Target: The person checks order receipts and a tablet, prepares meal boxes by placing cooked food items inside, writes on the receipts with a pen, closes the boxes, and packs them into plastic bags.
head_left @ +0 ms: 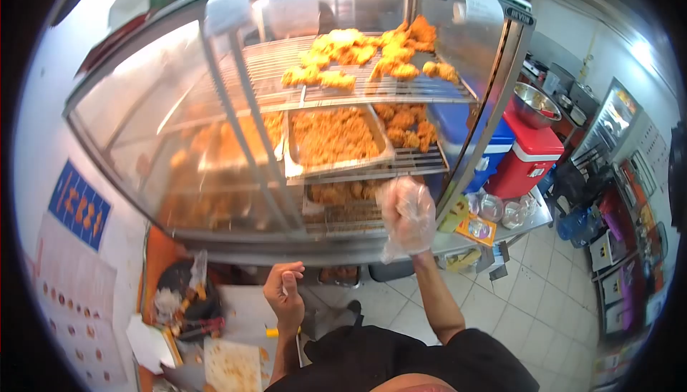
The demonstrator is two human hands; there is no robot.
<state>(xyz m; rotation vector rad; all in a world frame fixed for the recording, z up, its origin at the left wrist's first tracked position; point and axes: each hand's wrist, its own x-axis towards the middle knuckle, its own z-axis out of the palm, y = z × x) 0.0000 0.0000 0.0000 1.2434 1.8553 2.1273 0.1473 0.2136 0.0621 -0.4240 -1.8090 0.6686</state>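
My right hand [409,217] wears a clear plastic glove and is raised at the front of the glass display case [315,238], by its lower shelf. Its fingers look curled, and the crumpled glove hides anything in them. My bare left hand [285,295] is held below the case with its fingers curled in and nothing visible in them. On the top rack [265,59] lie pieces of fried chicken [343,45]. A metal tray [386,154] of crumbly golden fried food [333,134] sits on the shelf beneath, with more fried chicken [404,124] beside it.
To the right stand a red cooler [529,149] with a metal bowl [537,102] on it and a blue cooler [494,149]. At lower left are a stained cutting board [232,367] and a dark container [186,292] with utensils. Tiled floor [529,299] runs along the right.
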